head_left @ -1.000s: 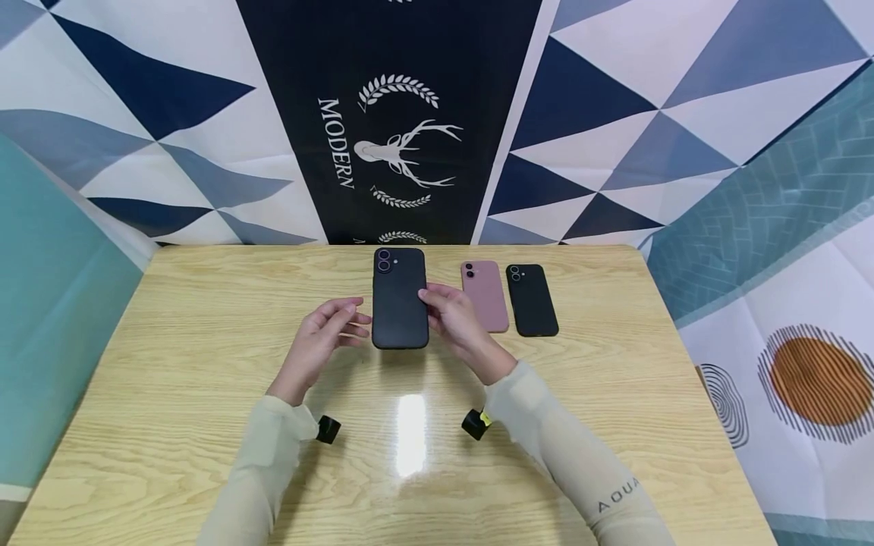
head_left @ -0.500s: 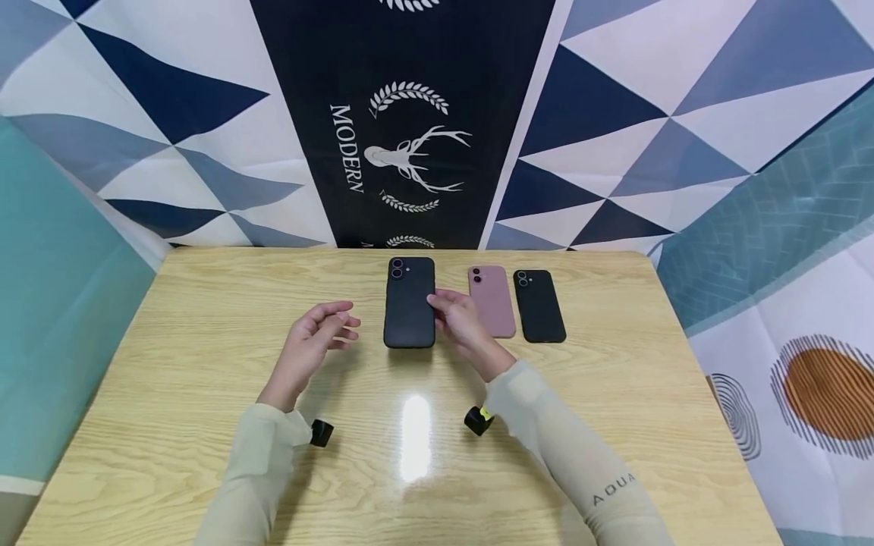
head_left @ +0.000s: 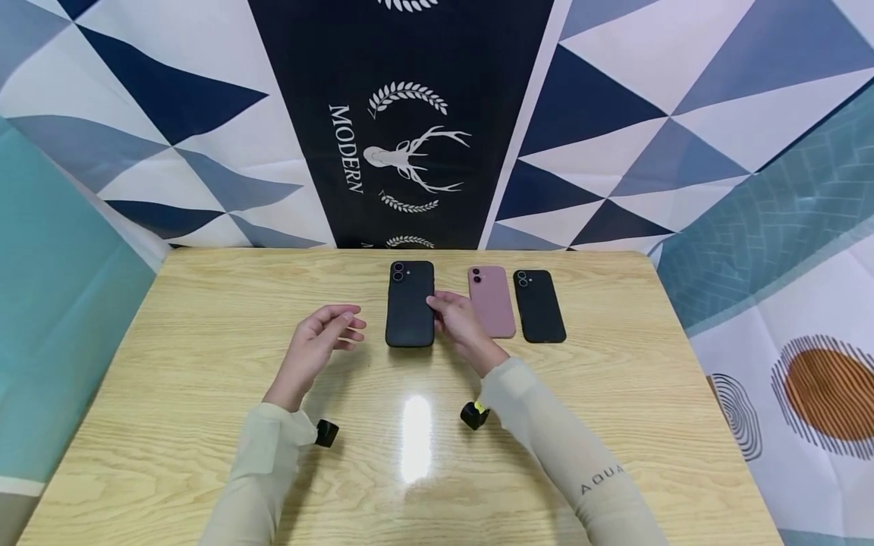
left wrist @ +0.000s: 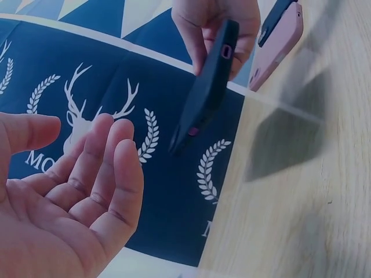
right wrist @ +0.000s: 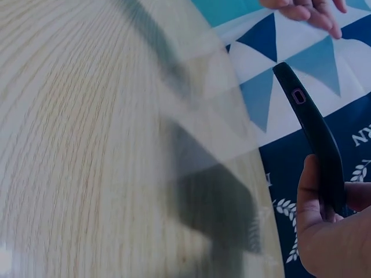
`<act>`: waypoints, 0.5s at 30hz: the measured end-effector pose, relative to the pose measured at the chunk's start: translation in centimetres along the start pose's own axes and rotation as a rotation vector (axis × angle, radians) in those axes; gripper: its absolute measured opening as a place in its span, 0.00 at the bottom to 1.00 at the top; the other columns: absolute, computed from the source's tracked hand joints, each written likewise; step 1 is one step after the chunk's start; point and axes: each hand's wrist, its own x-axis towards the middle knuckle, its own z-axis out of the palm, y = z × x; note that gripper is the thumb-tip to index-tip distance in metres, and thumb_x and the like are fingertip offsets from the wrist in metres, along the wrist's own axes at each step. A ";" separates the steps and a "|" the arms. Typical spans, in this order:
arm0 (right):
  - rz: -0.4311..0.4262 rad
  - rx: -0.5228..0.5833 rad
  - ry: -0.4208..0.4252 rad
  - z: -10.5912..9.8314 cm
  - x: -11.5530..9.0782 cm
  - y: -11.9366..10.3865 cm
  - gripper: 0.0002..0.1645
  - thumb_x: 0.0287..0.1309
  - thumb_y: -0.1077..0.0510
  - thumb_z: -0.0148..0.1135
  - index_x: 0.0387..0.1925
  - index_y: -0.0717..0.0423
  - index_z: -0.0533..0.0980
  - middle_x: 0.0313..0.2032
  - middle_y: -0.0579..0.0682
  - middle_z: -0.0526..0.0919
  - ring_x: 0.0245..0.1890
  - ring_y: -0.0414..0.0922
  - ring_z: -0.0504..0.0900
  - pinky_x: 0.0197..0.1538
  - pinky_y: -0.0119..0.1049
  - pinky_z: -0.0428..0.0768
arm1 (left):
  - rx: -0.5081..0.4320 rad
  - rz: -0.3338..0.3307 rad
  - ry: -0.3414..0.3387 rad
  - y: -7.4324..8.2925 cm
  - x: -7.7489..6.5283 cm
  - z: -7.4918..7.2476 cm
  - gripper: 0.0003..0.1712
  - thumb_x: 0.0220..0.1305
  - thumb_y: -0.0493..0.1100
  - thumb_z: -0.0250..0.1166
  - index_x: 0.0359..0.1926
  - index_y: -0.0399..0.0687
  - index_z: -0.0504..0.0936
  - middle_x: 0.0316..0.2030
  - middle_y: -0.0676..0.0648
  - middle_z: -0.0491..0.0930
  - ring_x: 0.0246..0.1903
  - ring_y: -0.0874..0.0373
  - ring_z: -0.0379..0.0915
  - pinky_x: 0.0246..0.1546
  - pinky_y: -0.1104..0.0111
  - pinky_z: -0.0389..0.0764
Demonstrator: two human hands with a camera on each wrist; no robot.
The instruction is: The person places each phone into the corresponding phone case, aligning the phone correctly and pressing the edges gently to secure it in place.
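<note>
My right hand (head_left: 459, 324) pinches a black phone (head_left: 410, 305) by its right long edge, thumb on the back and fingers behind. The back with two camera lenses faces me. In the left wrist view the phone (left wrist: 208, 87) stands tilted above the table, its shadow falling apart from it. A pinkish-rimmed slot shows on its short edge in the right wrist view. My left hand (head_left: 315, 345) hovers left of the phone, fingers loosely bent and holding nothing. Just right of my right hand lies a pink phone (head_left: 493, 303), then a second black phone (head_left: 540, 305), both back up.
The wooden table (head_left: 205, 364) ends at a patterned cloth wall (head_left: 410, 152). Glare (head_left: 416, 440) shines on the tabletop in front of the hands. Each wrist carries a small black camera (head_left: 327, 433).
The held phone has drawn away from my left hand and appears smaller, nearer the table. My left hand, close to its edge a second ago, is now farther off. The head view has shifted slightly.
</note>
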 end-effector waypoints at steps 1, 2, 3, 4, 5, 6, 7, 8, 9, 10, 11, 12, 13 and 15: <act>0.001 -0.005 0.003 0.0 0.2 0.1 0.18 0.64 0.61 0.53 0.53 0.65 0.70 0.28 0.42 0.76 0.23 0.33 0.70 0.24 0.23 0.66 | -0.001 -0.001 -0.001 0.0 0.0 0.0 0.20 0.72 0.46 0.49 0.55 0.37 0.72 0.39 0.50 0.81 0.36 0.62 0.80 0.40 0.68 0.82; 0.006 -0.009 0.008 0.0 0.3 0.2 0.18 0.64 0.61 0.53 0.53 0.65 0.70 0.29 0.42 0.76 0.23 0.33 0.70 0.25 0.23 0.66 | -0.002 -0.002 -0.001 -0.1 0.0 0.0 0.20 0.72 0.46 0.49 0.55 0.37 0.72 0.39 0.50 0.81 0.36 0.62 0.80 0.40 0.68 0.82; 0.008 -0.014 0.012 -0.1 0.5 0.4 0.18 0.64 0.61 0.53 0.53 0.65 0.70 0.29 0.42 0.76 0.23 0.33 0.70 0.25 0.24 0.66 | -0.004 -0.002 -0.001 -0.1 0.0 -0.1 0.20 0.72 0.46 0.49 0.55 0.37 0.72 0.39 0.51 0.81 0.36 0.62 0.80 0.40 0.68 0.82; 0.010 -0.019 0.012 -0.1 0.6 0.5 0.18 0.64 0.61 0.53 0.54 0.65 0.70 0.29 0.42 0.76 0.23 0.33 0.70 0.25 0.24 0.66 | -0.005 -0.004 0.001 -0.1 0.0 -0.1 0.20 0.72 0.46 0.50 0.55 0.37 0.73 0.38 0.51 0.81 0.36 0.62 0.80 0.40 0.68 0.82; 0.015 -0.026 0.013 -0.2 0.7 0.6 0.19 0.65 0.61 0.53 0.54 0.65 0.70 0.30 0.43 0.75 0.24 0.33 0.70 0.26 0.24 0.67 | -0.004 -0.006 0.002 -0.2 0.0 -0.1 0.20 0.72 0.47 0.49 0.55 0.37 0.73 0.38 0.51 0.81 0.36 0.62 0.80 0.41 0.67 0.82; 0.019 -0.031 0.012 -0.3 0.8 0.7 0.19 0.65 0.61 0.53 0.55 0.66 0.70 0.30 0.43 0.75 0.24 0.33 0.69 0.26 0.24 0.67 | -0.003 -0.007 0.003 -0.2 0.0 -0.2 0.20 0.72 0.47 0.49 0.55 0.37 0.73 0.38 0.51 0.81 0.36 0.62 0.80 0.40 0.67 0.82; 0.025 -0.036 0.013 -0.3 0.9 0.8 0.19 0.65 0.61 0.52 0.55 0.66 0.70 0.30 0.43 0.75 0.24 0.33 0.69 0.26 0.24 0.67 | -0.003 -0.007 0.004 -0.2 0.1 -0.2 0.20 0.72 0.47 0.49 0.55 0.37 0.73 0.38 0.51 0.81 0.36 0.62 0.80 0.40 0.68 0.82; 0.032 -0.043 0.016 -0.4 1.0 0.9 0.19 0.65 0.61 0.53 0.55 0.65 0.70 0.30 0.43 0.75 0.24 0.33 0.70 0.27 0.24 0.67 | -0.001 -0.007 0.005 -0.3 0.1 -0.3 0.20 0.72 0.47 0.49 0.55 0.37 0.73 0.38 0.51 0.81 0.36 0.62 0.80 0.40 0.68 0.82; 0.037 -0.053 0.017 -0.4 1.1 1.0 0.19 0.65 0.60 0.53 0.55 0.65 0.70 0.30 0.43 0.75 0.24 0.34 0.70 0.27 0.24 0.68 | -0.001 -0.008 0.007 -0.3 0.1 -0.3 0.20 0.72 0.47 0.49 0.54 0.37 0.73 0.38 0.51 0.81 0.36 0.62 0.80 0.40 0.68 0.82; 0.044 -0.059 0.019 -0.4 1.2 1.0 0.20 0.65 0.60 0.53 0.56 0.64 0.70 0.31 0.43 0.75 0.24 0.34 0.70 0.28 0.24 0.68 | -0.001 -0.008 0.008 -0.3 0.1 -0.4 0.20 0.72 0.47 0.49 0.54 0.37 0.73 0.38 0.52 0.81 0.36 0.63 0.80 0.40 0.68 0.82; 0.048 -0.064 0.022 -0.4 1.3 1.1 0.20 0.65 0.60 0.53 0.56 0.64 0.70 0.31 0.44 0.75 0.25 0.34 0.70 0.28 0.24 0.69 | -0.002 -0.009 0.010 -0.2 0.1 -0.4 0.20 0.72 0.47 0.49 0.54 0.37 0.73 0.38 0.52 0.81 0.36 0.63 0.80 0.40 0.69 0.82; 0.050 -0.067 0.026 -0.4 1.4 1.1 0.20 0.65 0.60 0.53 0.56 0.63 0.70 0.31 0.44 0.75 0.25 0.33 0.70 0.28 0.24 0.69 | -0.004 -0.009 0.010 -0.2 0.1 -0.5 0.20 0.72 0.47 0.49 0.54 0.37 0.73 0.37 0.53 0.81 0.35 0.63 0.80 0.39 0.69 0.82; 0.052 -0.072 0.031 -0.4 1.5 1.2 0.20 0.65 0.59 0.53 0.56 0.63 0.70 0.32 0.44 0.75 0.25 0.33 0.70 0.29 0.24 0.69 | -0.008 -0.011 0.011 -0.2 0.0 -0.5 0.20 0.72 0.47 0.49 0.54 0.37 0.73 0.37 0.53 0.81 0.35 0.63 0.80 0.39 0.69 0.82; 0.051 -0.075 0.038 -0.4 1.8 1.3 0.20 0.65 0.59 0.53 0.56 0.63 0.70 0.33 0.44 0.75 0.25 0.33 0.70 0.29 0.24 0.70 | -0.015 -0.015 0.012 -0.2 0.0 -0.6 0.20 0.72 0.46 0.49 0.54 0.36 0.73 0.36 0.54 0.81 0.35 0.63 0.80 0.39 0.70 0.81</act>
